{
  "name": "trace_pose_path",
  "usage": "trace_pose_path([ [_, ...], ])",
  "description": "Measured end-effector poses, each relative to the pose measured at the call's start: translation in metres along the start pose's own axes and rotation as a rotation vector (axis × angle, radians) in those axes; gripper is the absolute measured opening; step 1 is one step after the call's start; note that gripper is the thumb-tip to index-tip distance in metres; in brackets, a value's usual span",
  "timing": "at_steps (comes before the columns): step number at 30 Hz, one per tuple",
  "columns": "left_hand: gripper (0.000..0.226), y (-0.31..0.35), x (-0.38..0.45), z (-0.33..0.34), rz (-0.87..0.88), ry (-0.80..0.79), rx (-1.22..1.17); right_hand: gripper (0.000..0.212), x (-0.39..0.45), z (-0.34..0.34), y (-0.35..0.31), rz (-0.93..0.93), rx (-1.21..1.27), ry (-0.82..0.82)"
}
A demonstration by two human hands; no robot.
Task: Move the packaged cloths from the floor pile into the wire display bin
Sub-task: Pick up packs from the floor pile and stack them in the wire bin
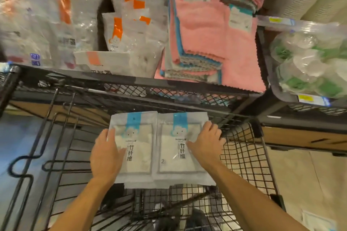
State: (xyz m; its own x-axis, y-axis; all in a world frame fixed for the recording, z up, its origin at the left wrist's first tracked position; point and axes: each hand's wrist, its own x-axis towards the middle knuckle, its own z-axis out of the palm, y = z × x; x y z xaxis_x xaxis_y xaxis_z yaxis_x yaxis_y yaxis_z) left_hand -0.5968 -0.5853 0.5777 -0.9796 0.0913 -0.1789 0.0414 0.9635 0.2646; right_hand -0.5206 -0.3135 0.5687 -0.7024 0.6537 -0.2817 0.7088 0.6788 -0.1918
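Observation:
Two stacks of packaged cloths, white packs with a blue stripe and a cloud figure, lie side by side in the black wire display bin [249,148]. My left hand [106,154] grips the left stack [139,148] at its left edge, thumb on the top pack. My right hand [205,142] holds the right stack [178,152] at its right edge, with the thumb and fingers on the top pack. Both stacks sit just above or on the bin's wire floor; I cannot tell which. The floor pile is out of sight.
Above the bin a mesh shelf [169,88] holds white packs with orange stripes [127,30] on the left and stacked pink towels [206,35] in the middle. Bagged cups [308,62] fill a crate at the right. Tiled floor [300,184] lies to the right of the bin.

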Motion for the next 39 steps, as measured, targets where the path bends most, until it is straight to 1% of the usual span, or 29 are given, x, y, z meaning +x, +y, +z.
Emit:
trace_pose_path([
  [2, 0.077, 0.011, -0.002, -0.012, 0.071, -0.013, 0.070, 0.086, 0.000, -0.014, 0.003, -0.089, -0.041, -0.059],
  [5, 0.068, 0.033, -0.008, -0.038, 0.151, 0.049, 0.114, 0.082, -0.003, -0.046, 0.006, -0.197, -0.041, -0.092],
  [6, 0.066, 0.042, -0.010, -0.050, 0.167, 0.059, 0.130, 0.082, -0.005, -0.057, 0.008, -0.227, -0.035, -0.095],
  [9, 0.071, 0.071, -0.021, -0.088, 0.153, 0.047, 0.150, 0.083, -0.010, -0.097, 0.011, -0.294, -0.040, -0.104],
  [14, 0.072, 0.121, -0.037, -0.148, 0.208, 0.117, 0.155, 0.081, -0.027, -0.172, 0.023, -0.349, 0.002, -0.021],
  [18, 0.069, 0.175, -0.048, -0.186, 0.331, 0.182, 0.160, 0.077, -0.045, -0.225, 0.044, -0.334, 0.035, 0.093],
  [22, 0.068, 0.229, -0.061, -0.201, 0.522, 0.174, 0.116, 0.076, -0.072, -0.265, 0.083, -0.215, 0.091, 0.191],
  [25, 0.068, 0.270, -0.072, -0.190, 0.706, 0.123, 0.087, 0.076, -0.100, -0.282, 0.126, -0.075, 0.136, 0.241],
  [27, 0.075, 0.301, -0.087, -0.179, 0.814, 0.070, 0.104, 0.076, -0.121, -0.287, 0.161, 0.041, 0.138, 0.284],
  [29, 0.073, 0.333, -0.113, -0.167, 0.888, -0.007, 0.137, 0.077, -0.147, -0.290, 0.197, 0.164, 0.154, 0.294],
  [32, 0.066, 0.379, -0.156, -0.146, 1.053, -0.028, 0.154, 0.074, -0.191, -0.291, 0.251, 0.326, 0.200, 0.320],
  [35, 0.075, 0.415, -0.202, -0.128, 1.201, -0.047, 0.165, 0.071, -0.235, -0.289, 0.301, 0.457, 0.226, 0.354],
  [39, 0.073, 0.457, -0.257, -0.107, 1.322, -0.129, 0.179, 0.073, -0.278, -0.284, 0.358, 0.610, 0.241, 0.393],
])
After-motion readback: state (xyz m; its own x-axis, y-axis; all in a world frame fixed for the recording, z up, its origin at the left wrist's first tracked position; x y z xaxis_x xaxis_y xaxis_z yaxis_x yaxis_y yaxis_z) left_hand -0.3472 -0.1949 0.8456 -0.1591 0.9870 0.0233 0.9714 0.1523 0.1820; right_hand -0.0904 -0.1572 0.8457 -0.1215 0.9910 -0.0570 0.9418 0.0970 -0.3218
